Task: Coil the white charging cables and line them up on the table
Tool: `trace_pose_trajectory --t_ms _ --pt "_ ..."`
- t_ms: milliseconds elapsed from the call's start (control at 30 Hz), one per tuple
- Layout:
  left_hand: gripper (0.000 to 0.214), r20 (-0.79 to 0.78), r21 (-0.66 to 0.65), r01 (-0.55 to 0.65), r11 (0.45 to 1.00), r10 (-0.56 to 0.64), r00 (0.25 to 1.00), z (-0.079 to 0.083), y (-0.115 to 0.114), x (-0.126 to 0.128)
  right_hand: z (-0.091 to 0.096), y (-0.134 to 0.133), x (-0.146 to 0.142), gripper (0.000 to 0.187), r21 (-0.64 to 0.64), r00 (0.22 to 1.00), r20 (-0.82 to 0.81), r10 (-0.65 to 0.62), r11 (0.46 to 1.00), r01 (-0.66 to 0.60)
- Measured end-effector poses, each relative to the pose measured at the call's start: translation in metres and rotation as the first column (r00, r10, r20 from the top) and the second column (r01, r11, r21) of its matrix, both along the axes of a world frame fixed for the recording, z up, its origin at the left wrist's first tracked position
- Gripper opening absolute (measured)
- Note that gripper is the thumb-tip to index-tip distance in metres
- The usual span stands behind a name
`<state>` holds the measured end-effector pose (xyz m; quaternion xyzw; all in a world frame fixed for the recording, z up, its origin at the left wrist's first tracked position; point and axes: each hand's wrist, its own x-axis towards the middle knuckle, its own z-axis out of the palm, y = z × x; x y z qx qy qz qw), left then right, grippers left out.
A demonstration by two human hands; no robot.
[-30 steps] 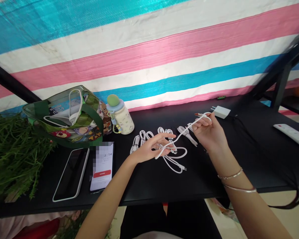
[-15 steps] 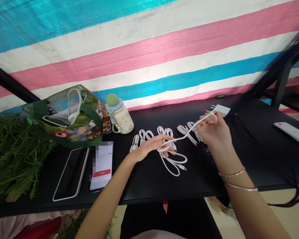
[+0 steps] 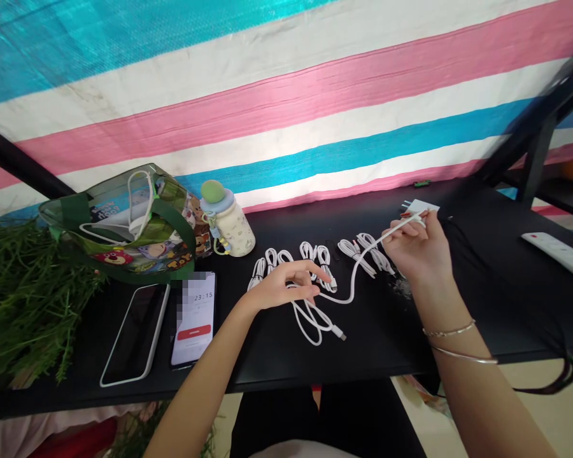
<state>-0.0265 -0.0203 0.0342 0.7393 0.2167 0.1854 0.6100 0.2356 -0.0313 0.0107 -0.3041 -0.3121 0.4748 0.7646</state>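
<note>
A white charging cable (image 3: pixel 354 280) runs in a slack curve between my two hands. My left hand (image 3: pixel 286 283) is closed around the cable's coil, with loops (image 3: pixel 310 321) and a metal-tipped connector (image 3: pixel 338 332) hanging below. At the right, my right hand (image 3: pixel 417 245) pinches the other end of the cable between thumb and fingers. Just beyond its fingertips is a white plug charger (image 3: pixel 424 206) with two prongs; whether they touch is unclear. Several bundled white cables (image 3: pixel 358 256) lie in a row behind my hands, partly hidden by the left one.
Two phones (image 3: pixel 136 334) (image 3: pixel 194 324) lie at the left, one with a lit screen. Behind them stand a green bag (image 3: pixel 124 222) and a cream bottle (image 3: pixel 233 229). Green plants (image 3: pixel 28 299) fill the left edge. A white power strip (image 3: pixel 556 254) and black cord (image 3: pixel 549 331) are at the right.
My left hand has shifted slightly left and its fingers have curled. The cable between my hands has gone from nearly straight to sagging. The hanging connector has moved left and down.
</note>
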Motion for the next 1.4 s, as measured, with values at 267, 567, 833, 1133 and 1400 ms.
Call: trace_pose_trajectory --t_ms 267,567,833,1133,1400 --pt "0.016 -0.001 0.225 -0.167 0.96 0.172 0.985 -0.001 -0.004 0.005 0.011 -0.003 -0.031 0.036 -0.035 0.984 0.118 0.13 0.991 -0.127" --pt "0.019 0.139 0.471 -0.489 0.734 0.485 0.863 -0.011 -0.002 0.008 0.013 -0.01 -0.071 0.043 -0.259 0.937 0.177 0.301 0.933 -0.25" --pt "0.01 0.066 0.435 -0.596 0.675 0.636 0.769 -0.009 -0.002 0.008 0.01 -0.017 -0.075 0.032 -0.284 0.817 0.337 0.468 0.878 -0.385" --pt "0.011 0.143 0.21 -0.598 0.774 0.58 0.802 -0.011 0.004 0.008 0.001 -0.014 -0.069 0.029 -0.274 0.783 0.42 0.459 0.886 -0.373" --pt "0.014 0.158 0.015 -0.653 0.757 0.643 0.749 -0.01 0.008 0.008 -0.003 -0.012 -0.067 0.034 -0.188 0.772 0.586 0.246 0.968 -0.165"
